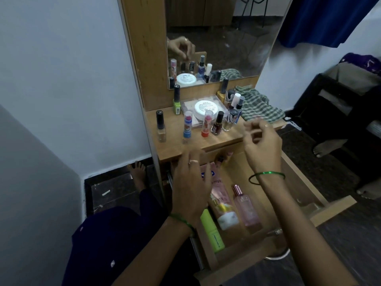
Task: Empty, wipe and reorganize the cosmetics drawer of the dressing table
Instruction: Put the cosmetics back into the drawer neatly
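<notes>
The wooden drawer [296, 178] is pulled out below the dressing table top [171, 129]. In it lie a lime-green tube [212, 230], a pink lotion bottle [224, 211] and a pink perfume bottle [245, 205]. My left hand [189, 182] hovers over the drawer's left side with fingers spread, holding nothing. My right hand [261, 141] is raised at the table's front edge with fingers loosely curled and empty. On the top stand several nail polish bottles, one with a black cap [160, 125], two lip balm sticks [206, 123], a white cream jar [206, 109] and a green checked cloth [259, 106].
A mirror [222, 38] backs the table and reflects the bottles and a hand. A white wall stands on the left. A dark chair [340, 112] and blue curtain [329, 19] are on the right. Another person's bare feet [325, 147] rest on the dark floor by the drawer.
</notes>
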